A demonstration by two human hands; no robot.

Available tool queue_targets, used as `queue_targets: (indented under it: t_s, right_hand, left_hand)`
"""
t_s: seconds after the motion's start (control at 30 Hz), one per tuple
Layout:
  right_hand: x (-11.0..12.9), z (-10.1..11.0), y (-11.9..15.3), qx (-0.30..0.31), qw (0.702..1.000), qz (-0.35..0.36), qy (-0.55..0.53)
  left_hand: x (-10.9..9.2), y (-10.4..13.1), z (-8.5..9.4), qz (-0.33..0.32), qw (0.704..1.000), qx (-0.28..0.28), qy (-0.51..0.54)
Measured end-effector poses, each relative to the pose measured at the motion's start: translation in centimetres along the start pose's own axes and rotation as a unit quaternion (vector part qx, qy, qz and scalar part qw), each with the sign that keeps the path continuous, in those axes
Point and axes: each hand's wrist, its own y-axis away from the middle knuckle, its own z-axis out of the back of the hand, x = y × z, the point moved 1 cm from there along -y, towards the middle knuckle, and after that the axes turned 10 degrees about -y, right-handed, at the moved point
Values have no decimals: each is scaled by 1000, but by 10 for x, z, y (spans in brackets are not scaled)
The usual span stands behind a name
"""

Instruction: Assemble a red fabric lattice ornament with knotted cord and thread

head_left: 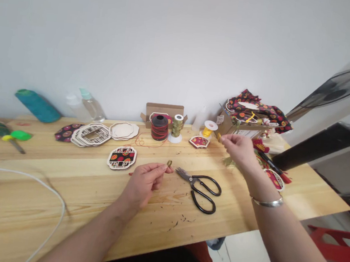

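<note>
My left hand (pixel 145 183) is closed in a pinch over the table, with a small olive-gold cord loop (pixel 169 163) standing up from the fingertips. Farther right and higher, my right hand (pixel 239 149) pinches a small golden-yellow loop (pixel 219 136); its exact make is too small to tell. Black-handled scissors (pixel 192 179) lie on the table just right of my left hand, blades towards it. A patterned fabric piece in a pale lattice frame (pixel 122 158) lies left of that hand. Beyond my right hand's fingertips stands a yellow thread spool (pixel 208 130).
A dark red-and-black cord spool (pixel 159 128) and a gold thread spool (pixel 177 127) stand near the wall. Pale lattice frames (pixel 95 134) are stacked at left. A cardboard box (pixel 240 129) heaped with fabric stands at right, near a black cylinder (pixel 319 144). A white cable (pixel 57 193) curves across front left.
</note>
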Motion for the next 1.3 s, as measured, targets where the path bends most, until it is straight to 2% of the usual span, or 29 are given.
queue_targets:
  t_s: [0.03, 0.07, 0.17, 0.33, 0.43, 0.53, 0.67, 0.77, 0.93, 1.13, 1.3]
  right_hand:
    - [8, 5, -4, -41, 993, 18, -110]
    - [17, 9, -8, -57, 978, 30, -197]
    - [47, 18, -13, -63, 939, 57, -333]
    - [88, 20, -2, -32, 923, 108, -369]
    - [97, 7, 12, -4, 921, 103, -377]
    - [91, -23, 28, 69, 931, 78, -350]
    - [68, -71, 52, 152, 941, 12, -303]
    - [56, -90, 69, 163, 952, 25, -259]
    - [51, -91, 82, 156, 960, 29, -229]
    - [49, -89, 89, 168, 970, 147, -97]
    - [48, -88, 90, 179, 970, 153, -52]
  left_hand:
    - [-1, 0, 0, 1, 1000, -1, 0]
    - [-1, 1, -1, 2, 1000, -2, 0]
    - [-3, 2, -2, 4, 1000, -2, 4]
    - [-5, 3, -2, 4, 1000, -8, 19]
    - [-6, 3, -2, 11, 999, -10, 35]
    - [-6, 3, -2, 20, 998, -14, 54]
    - [-5, 1, -4, 26, 998, -17, 63]
    - [-3, 0, -5, 33, 997, -27, 59]
    - [0, -1, -6, 36, 997, -55, 44]
    - [1, -3, -6, 45, 996, -44, 59]
    - [1, -4, -4, 49, 996, -29, 66]
